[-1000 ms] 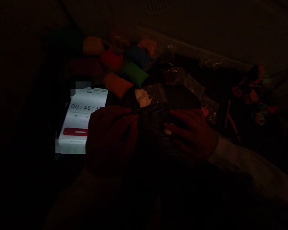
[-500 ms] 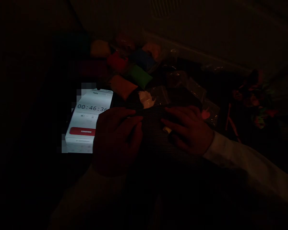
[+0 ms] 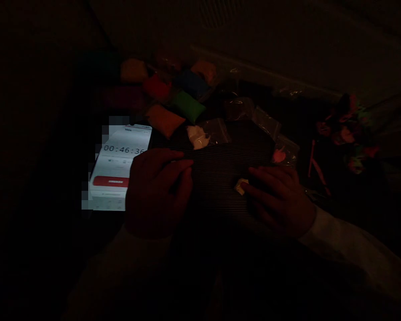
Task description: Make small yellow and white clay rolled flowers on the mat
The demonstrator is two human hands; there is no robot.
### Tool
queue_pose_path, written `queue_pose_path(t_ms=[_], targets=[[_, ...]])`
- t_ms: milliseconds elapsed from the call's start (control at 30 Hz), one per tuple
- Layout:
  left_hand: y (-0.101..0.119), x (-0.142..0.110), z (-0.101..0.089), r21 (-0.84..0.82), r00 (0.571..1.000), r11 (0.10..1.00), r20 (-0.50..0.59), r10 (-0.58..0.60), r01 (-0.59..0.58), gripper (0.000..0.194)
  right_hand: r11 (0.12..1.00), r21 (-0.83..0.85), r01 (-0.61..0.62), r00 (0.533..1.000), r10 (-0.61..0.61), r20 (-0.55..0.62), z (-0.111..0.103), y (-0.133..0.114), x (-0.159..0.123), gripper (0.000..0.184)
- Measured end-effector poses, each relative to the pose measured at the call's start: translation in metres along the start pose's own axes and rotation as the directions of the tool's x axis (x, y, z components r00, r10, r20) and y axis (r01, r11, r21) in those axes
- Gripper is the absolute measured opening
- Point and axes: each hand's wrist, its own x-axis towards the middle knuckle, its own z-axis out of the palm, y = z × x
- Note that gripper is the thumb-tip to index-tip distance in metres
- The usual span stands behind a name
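In the dim head view, my left hand [image 3: 158,191] is curled beside a lit phone [image 3: 110,169] and covers its right edge. Its fingertips are drawn together; what they hold, if anything, is too dark to see. My right hand [image 3: 279,196] rests low over the dark ridged surface [image 3: 217,191] with its fingers stretched out. One fingertip touches a small pale-yellow piece [image 3: 240,187], which lies at the left of the hand and is partly covered by it.
Beyond my hands lie coloured packets, among them an orange one [image 3: 165,121] and a green one [image 3: 189,106]. A white lump [image 3: 198,137] lies by a clear bag [image 3: 218,131]. On the right are a pink piece [image 3: 279,155], a thin pink stick [image 3: 311,158] and a multicoloured heap [image 3: 349,133].
My right hand has moved right and slightly down, away from my left hand, and more of the yellow piece shows. My left hand keeps its curled pose by the phone; the view has shifted slightly.
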Motion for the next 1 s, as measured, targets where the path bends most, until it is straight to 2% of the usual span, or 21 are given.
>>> queue_pose_path(t_ms=[267,433,667,733,833,1000], targets=[[0.001,0.000,-0.002,-0.024,1.000,1.000,0.025,-0.008,0.009,0.026,1.000,0.022,0.018,0.994,-0.016,-0.104,0.003,0.004,0.002,0.028],[0.000,-0.001,-0.001,-0.028,0.999,0.999,0.027,-0.031,0.032,0.027,0.996,0.066,0.064,0.997,-0.061,-0.055,-0.001,0.006,0.014,0.022],[0.001,0.000,-0.002,-0.058,0.999,0.997,0.025,-0.039,0.041,0.026,0.994,0.033,0.104,0.994,-0.106,0.040,-0.005,0.011,0.018,0.034],[0.001,0.000,-0.001,-0.055,0.999,0.998,0.024,-0.030,0.032,0.026,0.995,0.057,0.079,0.997,-0.079,0.007,-0.004,0.012,0.017,0.032],[0.000,0.000,0.000,-0.056,0.999,0.998,0.022,-0.029,0.030,0.025,0.988,0.155,-0.021,0.997,0.033,-0.075,-0.003,0.009,0.015,0.029],[0.010,0.002,0.000,-0.080,0.999,0.997,0.050,-0.020,0.024,0.024,0.891,0.414,-0.187,0.965,0.245,-0.089,-0.012,-0.004,0.013,0.031]])
